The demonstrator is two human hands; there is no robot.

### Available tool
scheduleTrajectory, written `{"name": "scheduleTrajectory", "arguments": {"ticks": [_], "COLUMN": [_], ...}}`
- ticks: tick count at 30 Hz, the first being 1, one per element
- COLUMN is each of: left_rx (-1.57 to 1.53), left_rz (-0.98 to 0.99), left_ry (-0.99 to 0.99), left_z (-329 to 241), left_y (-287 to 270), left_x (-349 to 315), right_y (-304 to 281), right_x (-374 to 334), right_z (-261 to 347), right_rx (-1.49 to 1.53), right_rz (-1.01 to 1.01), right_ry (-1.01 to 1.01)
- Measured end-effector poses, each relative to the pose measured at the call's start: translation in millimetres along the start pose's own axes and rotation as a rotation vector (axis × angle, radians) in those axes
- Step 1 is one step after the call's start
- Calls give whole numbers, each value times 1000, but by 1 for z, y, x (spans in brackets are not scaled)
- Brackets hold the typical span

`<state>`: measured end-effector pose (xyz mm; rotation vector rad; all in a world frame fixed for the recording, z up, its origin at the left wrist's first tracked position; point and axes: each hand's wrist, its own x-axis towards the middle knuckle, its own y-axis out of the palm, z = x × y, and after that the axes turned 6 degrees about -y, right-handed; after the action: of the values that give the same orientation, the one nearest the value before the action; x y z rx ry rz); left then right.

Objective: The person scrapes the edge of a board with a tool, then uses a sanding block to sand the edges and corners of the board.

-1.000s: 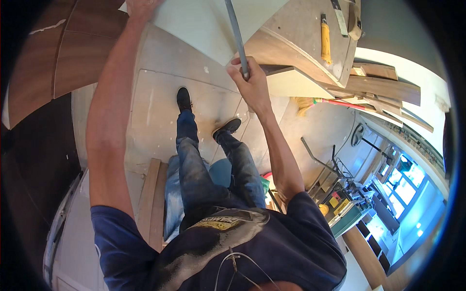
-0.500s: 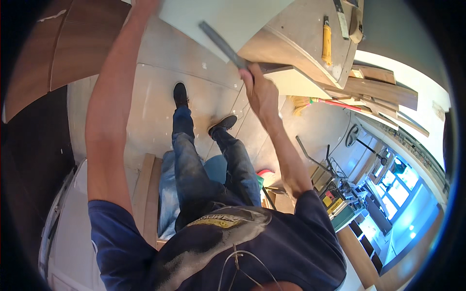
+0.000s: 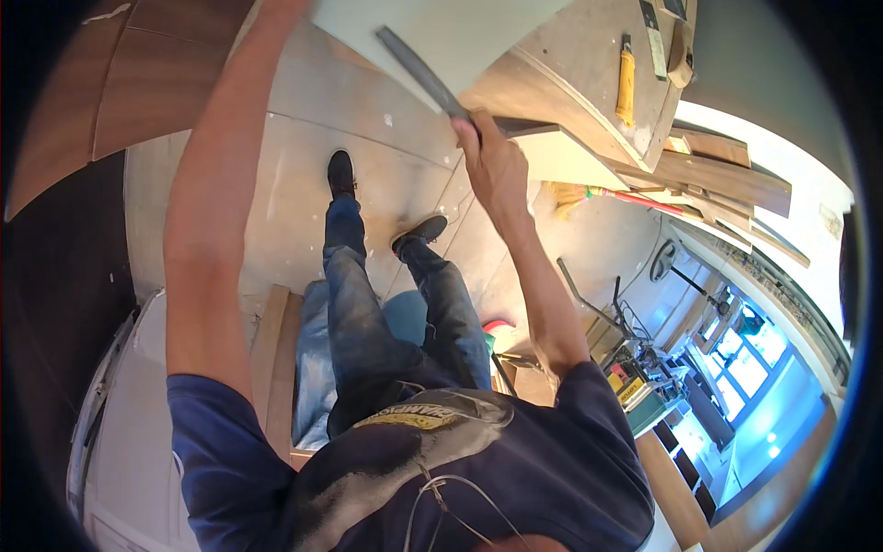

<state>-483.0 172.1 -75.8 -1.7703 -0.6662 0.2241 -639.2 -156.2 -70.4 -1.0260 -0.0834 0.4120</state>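
My right hand (image 3: 495, 170) is closed around a long flat grey file (image 3: 418, 71). The file slants up and to the left across the near edge of a pale, smooth panel (image 3: 441, 28); whether it touches the panel I cannot tell. Stretched toward the top edge, my left forearm (image 3: 225, 138) ends at the panel's left corner, where the picture cuts off the hand. A yellow-handled utility knife (image 3: 626, 87) lies on the wooden workbench (image 3: 561, 69) to the right of the panel. Beside it are a metal-bladed tool (image 3: 654, 41) and a wooden-bodied tool (image 3: 681, 60).
Brown boards (image 3: 175, 83) stand at the upper left. Wood offcuts (image 3: 727, 175) and a red-handled broom (image 3: 570, 196) are at the right. A machine with a green base (image 3: 648, 400) stands at the lower right. Behind my legs is a blue plastic-like bundle (image 3: 313, 368).
The file has shifted slightly up and left in my right hand. The panel and bench appear a little farther right, as the whole view has moved slightly.
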Motion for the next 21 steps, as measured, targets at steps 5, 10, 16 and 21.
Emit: {"name": "scheduleTrajectory", "arguments": {"ticks": [5, 10, 16, 21], "left_rx": [12, -6, 3, -23], "left_rz": [-57, -21, -10, -43], "left_ry": [9, 22, 6, 3], "left_z": [16, 6, 7, 16], "left_y": [2, -5, -5, -3], "left_x": [1, -2, -3, 1], "right_y": [-3, -6, -1, -6], "right_x": [-20, 9, -9, 10], "right_z": [8, 15, 1, 18], "right_rx": [3, -65, 5, -25], "right_rz": [94, 18, 30, 24], "right_ry": [51, -32, -36, -28]}}
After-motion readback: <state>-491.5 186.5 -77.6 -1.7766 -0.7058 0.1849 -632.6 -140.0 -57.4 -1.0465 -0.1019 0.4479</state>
